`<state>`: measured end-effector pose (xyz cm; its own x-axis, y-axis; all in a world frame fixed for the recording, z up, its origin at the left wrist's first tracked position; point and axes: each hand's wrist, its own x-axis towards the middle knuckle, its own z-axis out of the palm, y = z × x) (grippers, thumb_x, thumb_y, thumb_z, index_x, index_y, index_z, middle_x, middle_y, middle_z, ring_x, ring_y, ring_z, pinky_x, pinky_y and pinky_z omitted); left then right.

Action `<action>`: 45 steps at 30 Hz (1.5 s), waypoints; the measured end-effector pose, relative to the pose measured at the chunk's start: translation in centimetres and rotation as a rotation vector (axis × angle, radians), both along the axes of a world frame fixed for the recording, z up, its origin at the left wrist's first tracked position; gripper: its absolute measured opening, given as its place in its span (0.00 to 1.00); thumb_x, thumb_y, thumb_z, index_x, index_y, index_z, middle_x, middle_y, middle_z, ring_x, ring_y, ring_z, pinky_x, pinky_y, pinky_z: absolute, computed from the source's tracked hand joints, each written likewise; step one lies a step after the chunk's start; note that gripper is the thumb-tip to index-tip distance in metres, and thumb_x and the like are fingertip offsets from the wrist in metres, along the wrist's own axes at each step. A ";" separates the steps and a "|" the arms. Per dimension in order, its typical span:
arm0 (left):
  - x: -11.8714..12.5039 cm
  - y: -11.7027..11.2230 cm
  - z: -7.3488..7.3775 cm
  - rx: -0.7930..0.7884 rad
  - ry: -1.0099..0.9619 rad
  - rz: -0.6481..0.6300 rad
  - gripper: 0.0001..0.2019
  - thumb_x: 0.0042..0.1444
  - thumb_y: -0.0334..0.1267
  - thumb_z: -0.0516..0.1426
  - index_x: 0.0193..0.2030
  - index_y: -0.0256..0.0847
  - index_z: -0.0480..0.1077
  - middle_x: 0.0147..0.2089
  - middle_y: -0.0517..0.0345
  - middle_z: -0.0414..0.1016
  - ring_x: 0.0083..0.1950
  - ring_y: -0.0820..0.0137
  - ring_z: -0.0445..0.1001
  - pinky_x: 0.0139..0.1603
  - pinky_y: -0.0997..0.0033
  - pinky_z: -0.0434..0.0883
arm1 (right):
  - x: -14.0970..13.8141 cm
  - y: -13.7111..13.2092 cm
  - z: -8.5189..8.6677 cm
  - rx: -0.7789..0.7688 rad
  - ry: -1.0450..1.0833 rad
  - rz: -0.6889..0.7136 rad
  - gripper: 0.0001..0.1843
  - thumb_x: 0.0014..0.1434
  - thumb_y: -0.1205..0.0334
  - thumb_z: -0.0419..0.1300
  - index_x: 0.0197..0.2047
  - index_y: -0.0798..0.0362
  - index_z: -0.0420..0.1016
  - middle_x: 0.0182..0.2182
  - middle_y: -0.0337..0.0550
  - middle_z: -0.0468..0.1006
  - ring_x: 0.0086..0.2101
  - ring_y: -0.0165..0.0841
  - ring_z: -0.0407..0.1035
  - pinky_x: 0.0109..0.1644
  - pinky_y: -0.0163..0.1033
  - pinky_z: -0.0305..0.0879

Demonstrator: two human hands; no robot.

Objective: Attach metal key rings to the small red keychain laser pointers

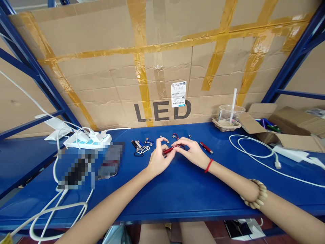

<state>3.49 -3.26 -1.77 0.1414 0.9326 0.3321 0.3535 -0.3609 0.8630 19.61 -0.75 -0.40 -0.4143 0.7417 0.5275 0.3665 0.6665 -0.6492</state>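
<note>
Over the middle of the blue table, my left hand [160, 157] is closed around a small red metal tube [168, 150], which looks like a keychain flashlight body. My right hand [191, 152] pinches the tube's right end, so the two hands meet there. A red carabiner [175, 136] shows just behind the right fingers; whether they touch it I cannot tell. Another red tube [206, 147] lies right of my right hand. Left of my hands lie several small black, silver and blue tubes [138, 145] with carabiner clips. Tiny round parts [190, 136] are scattered behind the hands.
A white power strip [87, 140] with cables and a dark phone [111, 161] are on the left. At the right stand a plastic cup with straw [231, 113], a coiled white cable [250, 156] and an open cardboard box [297, 142]. A large taped carton [114, 84] forms the back.
</note>
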 end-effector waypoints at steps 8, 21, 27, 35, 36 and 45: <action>-0.5 0.7 -0.3 0.119 -0.034 -0.071 0.09 0.59 0.40 0.46 0.45 0.43 0.51 0.28 0.65 0.61 0.31 0.75 0.64 0.35 0.75 0.60 | 0.0 -0.3 0.1 -0.180 -0.015 0.052 0.16 0.57 0.53 0.52 0.40 0.54 0.72 0.28 0.41 0.74 0.29 0.30 0.66 0.35 0.35 0.62; -0.3 0.4 0.0 0.185 -0.066 -0.078 0.06 0.57 0.39 0.49 0.39 0.41 0.56 0.36 0.58 0.64 0.35 0.74 0.64 0.32 0.75 0.61 | 0.0 0.3 -0.6 -0.343 -0.032 0.185 0.22 0.57 0.48 0.49 0.30 0.59 0.71 0.21 0.37 0.62 0.20 0.23 0.54 0.23 0.31 0.51; -0.5 0.9 -0.2 0.068 -0.257 0.016 0.10 0.60 0.45 0.44 0.42 0.41 0.55 0.40 0.56 0.63 0.36 0.73 0.64 0.31 0.75 0.61 | 0.1 0.5 -0.7 -0.215 -0.093 0.076 0.20 0.60 0.51 0.46 0.37 0.57 0.72 0.24 0.39 0.66 0.25 0.27 0.57 0.29 0.32 0.55; -0.6 1.5 -0.4 -0.013 -0.428 -0.010 0.11 0.59 0.46 0.42 0.41 0.41 0.54 0.39 0.56 0.63 0.35 0.74 0.64 0.29 0.76 0.60 | 0.3 0.5 -0.6 -0.223 -0.119 0.093 0.21 0.60 0.51 0.46 0.43 0.54 0.74 0.28 0.40 0.72 0.27 0.29 0.63 0.31 0.33 0.58; -0.6 1.5 -0.4 -0.015 -0.427 -0.010 0.11 0.59 0.46 0.42 0.41 0.41 0.54 0.39 0.56 0.63 0.35 0.74 0.64 0.29 0.76 0.60 | 0.2 0.5 -0.7 -0.228 -0.116 0.087 0.21 0.60 0.51 0.46 0.43 0.54 0.74 0.29 0.40 0.73 0.28 0.29 0.64 0.31 0.33 0.59; -0.5 1.5 -0.4 -0.045 -0.398 -0.010 0.11 0.60 0.45 0.42 0.41 0.40 0.55 0.38 0.56 0.63 0.34 0.74 0.63 0.29 0.76 0.60 | 0.1 0.5 -0.6 -0.256 0.068 0.049 0.17 0.54 0.51 0.55 0.37 0.55 0.76 0.37 0.44 0.76 0.37 0.34 0.70 0.41 0.36 0.65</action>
<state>3.00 -1.78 -2.13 0.0189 0.9467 0.3216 -0.0146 -0.3214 0.9468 19.70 -0.29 -1.02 -0.4230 0.8346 0.3529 0.2881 0.4931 -0.8209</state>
